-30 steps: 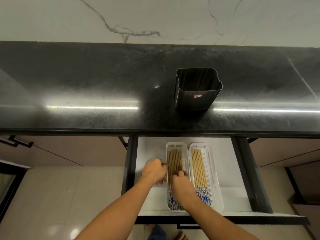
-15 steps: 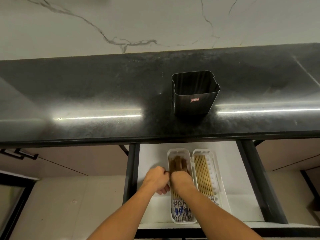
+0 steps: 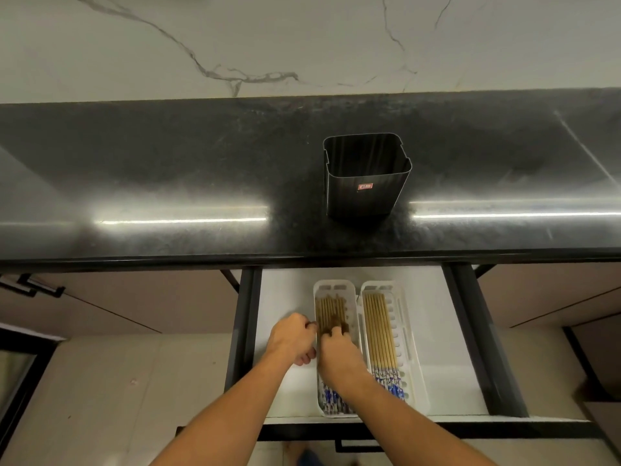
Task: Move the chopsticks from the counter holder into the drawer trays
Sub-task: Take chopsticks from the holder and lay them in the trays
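Observation:
The dark metal holder [image 3: 366, 178] stands on the black counter [image 3: 168, 183]; I see no chopsticks in it. Below, the open drawer [image 3: 433, 331] holds two white trays side by side. Brown chopsticks [image 3: 331, 309] with blue-patterned ends lie in the left tray [image 3: 334, 285]. Paler chopsticks [image 3: 379, 327] lie in the right tray [image 3: 408, 348]. My right hand [image 3: 339, 354] rests in the left tray, fingers spread on the brown chopsticks. My left hand [image 3: 292, 338] is curled against that tray's left wall; whether it grips the wall is unclear.
The counter's front edge overhangs the back of the drawer. Black drawer rails [image 3: 484, 341] run along both sides. Closed cabinet fronts [image 3: 134, 301] flank the drawer. Pale tiled floor [image 3: 100, 398] lies below left. The drawer's white bottom shows left and right of the trays.
My right hand slid along the brown chopsticks toward the far end of the left tray and back a little. The left hand stayed by the tray's wall. The view shifted slightly.

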